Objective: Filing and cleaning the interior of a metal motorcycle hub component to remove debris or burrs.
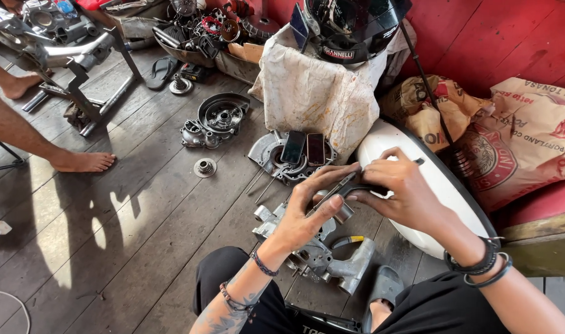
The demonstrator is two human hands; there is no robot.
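Wooden floor point(140, 235) below; left hand point(307, 210) pinches a thin tool point(335, 188), right hand point(406, 192) clamps a small cylinder point(344, 213) above the engine case point(319, 253); slipping, it could drop among parts.

Phones: two are lying side by side on a round engine cover point(270, 162), one dark point(293, 147), one reddish point(315, 149).
Hands: two are showing, left hand point(307, 210) and right hand point(401, 188).
Sacks: two printed paper sacks are leaning on the red wall, one point(530, 139) large, one point(418, 108) crumpled.
Helmets: one point(350, 25) is sitting on a cloth-covered pile.
Bare feet of another person: two are standing on the floor, one point(84, 162) near, one point(19, 85) farther.
Sandals: one black point(162, 71) is lying far off, one grey point(384, 287) is resting by the knee.
Small gears: two are sitting loose on the floor, point(204, 167) and point(181, 85).
Wristbands: two are circling each wrist.
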